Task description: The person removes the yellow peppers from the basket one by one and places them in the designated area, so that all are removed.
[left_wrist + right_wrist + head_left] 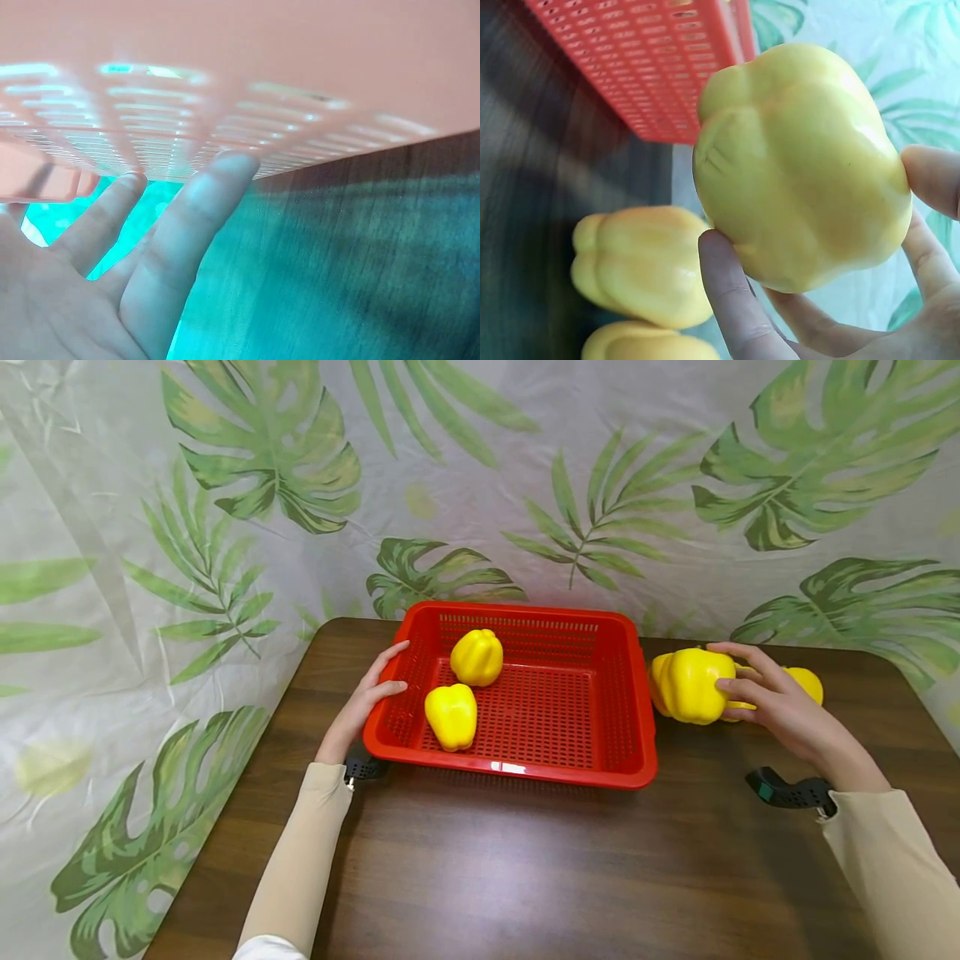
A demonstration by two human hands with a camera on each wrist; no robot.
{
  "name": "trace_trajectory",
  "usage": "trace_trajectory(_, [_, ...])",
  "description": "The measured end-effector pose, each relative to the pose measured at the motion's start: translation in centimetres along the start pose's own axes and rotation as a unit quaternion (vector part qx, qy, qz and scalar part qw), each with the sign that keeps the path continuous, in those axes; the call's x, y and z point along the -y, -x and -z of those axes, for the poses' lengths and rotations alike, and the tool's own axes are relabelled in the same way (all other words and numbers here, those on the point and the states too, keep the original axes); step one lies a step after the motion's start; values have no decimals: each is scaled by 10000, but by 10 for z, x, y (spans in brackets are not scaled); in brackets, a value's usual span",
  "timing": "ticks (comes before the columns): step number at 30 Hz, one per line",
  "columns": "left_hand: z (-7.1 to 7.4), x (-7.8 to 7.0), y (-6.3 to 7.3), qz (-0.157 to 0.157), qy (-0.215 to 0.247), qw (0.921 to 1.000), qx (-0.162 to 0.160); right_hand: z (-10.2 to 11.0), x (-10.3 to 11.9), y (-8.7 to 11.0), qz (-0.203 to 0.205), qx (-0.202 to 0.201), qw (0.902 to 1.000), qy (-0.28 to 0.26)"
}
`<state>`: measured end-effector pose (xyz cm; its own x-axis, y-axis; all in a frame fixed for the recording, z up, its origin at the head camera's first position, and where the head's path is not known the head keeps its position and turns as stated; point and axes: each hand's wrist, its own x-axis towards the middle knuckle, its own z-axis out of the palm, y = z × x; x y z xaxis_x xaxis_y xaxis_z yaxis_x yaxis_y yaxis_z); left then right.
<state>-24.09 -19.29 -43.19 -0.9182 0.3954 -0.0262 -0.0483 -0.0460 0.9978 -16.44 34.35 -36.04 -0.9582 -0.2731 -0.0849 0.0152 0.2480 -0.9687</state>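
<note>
"Glossy yellow bell pepper (696,687): where did it lie from your right hand (786,706)?"

"Left of its fingertips, centre-right of the head view, pinched between parted fingers. Your left hand (362,702), farther, touched the red slotted plastic basket (510,768), fingers straight."

"Its long axis?"

"It ran near-vertical there, stem end seemingly up."

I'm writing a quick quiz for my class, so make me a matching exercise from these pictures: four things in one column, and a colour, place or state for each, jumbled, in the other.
1. Table
2. Right hand
3. Basket
4. Left hand

A. Red
B. At the basket's left side
C. Brown
D. Gripping a yellow pepper

Pairs: 1-C, 2-D, 3-A, 4-B
</note>
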Motion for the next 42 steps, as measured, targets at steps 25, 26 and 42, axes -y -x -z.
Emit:
trace_trajectory(25, [0, 1, -1, -38, -44, 10000, -15, 5, -60, 26, 83, 483, 9987, -151])
trace_trajectory(26, [0, 1, -1, -27, -50, 10000, -15, 5, -62, 26, 61, 488, 9988, -87])
trace_trajectory(42, [0, 0, -1, -5, -50, 10000, -25, -2, -76, 29, -55, 523, 9979, 381])
